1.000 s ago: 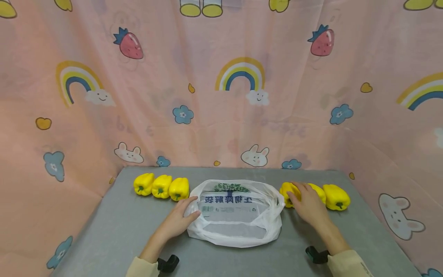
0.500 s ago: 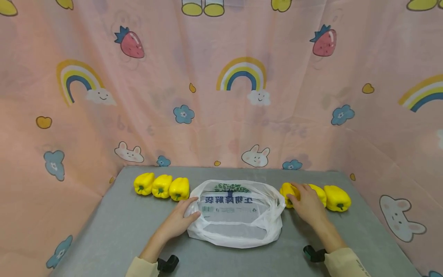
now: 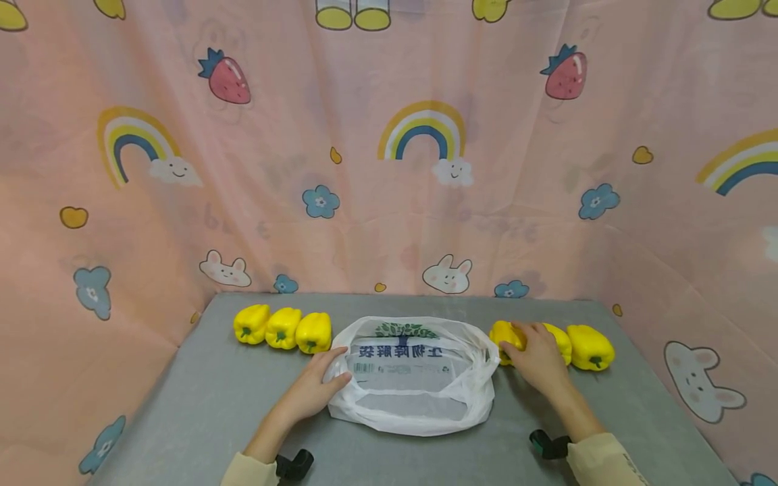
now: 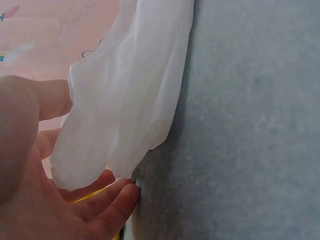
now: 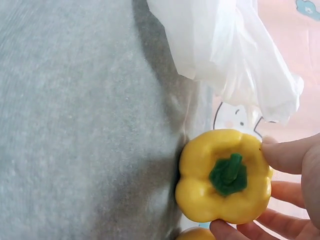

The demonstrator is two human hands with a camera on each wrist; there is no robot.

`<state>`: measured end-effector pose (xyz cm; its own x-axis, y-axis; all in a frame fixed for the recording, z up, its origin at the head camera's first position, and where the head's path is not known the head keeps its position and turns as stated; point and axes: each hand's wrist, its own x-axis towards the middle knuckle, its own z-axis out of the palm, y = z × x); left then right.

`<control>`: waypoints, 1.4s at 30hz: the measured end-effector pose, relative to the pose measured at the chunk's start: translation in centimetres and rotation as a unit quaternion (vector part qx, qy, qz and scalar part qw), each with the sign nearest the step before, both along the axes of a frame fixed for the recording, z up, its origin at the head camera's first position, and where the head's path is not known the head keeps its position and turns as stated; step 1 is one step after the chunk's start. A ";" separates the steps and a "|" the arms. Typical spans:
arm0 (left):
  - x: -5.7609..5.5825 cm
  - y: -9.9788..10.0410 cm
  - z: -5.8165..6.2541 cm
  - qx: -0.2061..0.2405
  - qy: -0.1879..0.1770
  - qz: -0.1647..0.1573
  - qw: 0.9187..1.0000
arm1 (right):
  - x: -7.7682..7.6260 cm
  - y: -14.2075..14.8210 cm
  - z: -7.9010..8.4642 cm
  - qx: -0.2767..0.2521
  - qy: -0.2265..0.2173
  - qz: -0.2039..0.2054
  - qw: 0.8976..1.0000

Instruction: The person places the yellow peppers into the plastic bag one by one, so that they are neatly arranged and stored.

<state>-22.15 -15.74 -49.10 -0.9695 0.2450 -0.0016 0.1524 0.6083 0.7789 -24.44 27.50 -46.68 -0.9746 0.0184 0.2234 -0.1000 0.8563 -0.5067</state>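
A white plastic bag (image 3: 419, 422) with a green tree print lies at mid-table, its mouth spread wide. At its left edge my left hand (image 3: 314, 383) touches the film; thumb and fingers stand apart, with bag film between them in the left wrist view. To the bag's right, my right hand (image 3: 539, 361) grips a yellow bell pepper (image 3: 503, 335) with thumb and fingers. Its green stem faces the camera in the right wrist view, where the pepper (image 5: 200, 192) appears beside the fingers. Behind that hand sits a partly hidden second pepper (image 3: 560, 339).
Another yellow bell pepper (image 3: 590, 347) ends the right-hand row. Three more stand left of the bag, the nearest pepper (image 3: 314, 333) close to my left fingertips. A pink printed curtain (image 3: 389, 223) rises behind the grey table (image 3: 200, 405).
My right thumb has shifted slightly left across the near side of the pepper, and the right forearm has moved slightly left. The left hand and the bag stay put.
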 end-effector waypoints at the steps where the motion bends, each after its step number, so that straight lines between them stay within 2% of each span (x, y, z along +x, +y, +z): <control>1: 0.0 0.0 0.0 0.000 0.000 0.000 1.000 | 0.0 0.0 0.0 0.001 -0.002 0.000 1.000; 12: 0.1 0.0 0.0 0.000 0.001 -0.001 1.000 | 0.0 -0.3 0.5 0.011 -0.043 0.004 0.999; 22: 0.1 0.0 -0.1 -0.003 -0.004 0.001 1.000 | -0.2 -0.4 0.6 0.014 -0.044 0.018 0.999; 29: 0.0 0.0 -0.2 -0.003 -0.004 0.005 1.000 | -0.4 -0.9 0.4 -0.013 -0.056 0.010 0.998; 42: 0.2 0.0 -0.1 -0.003 0.001 0.004 1.000 | -0.5 -1.1 0.2 -0.056 -0.021 -0.002 0.998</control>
<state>-21.96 -15.79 -49.17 -0.9713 0.2378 -0.0014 0.1491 0.6133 0.7756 -24.95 26.43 -46.47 -0.9828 0.0445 0.1794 -0.0742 0.7941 -0.6033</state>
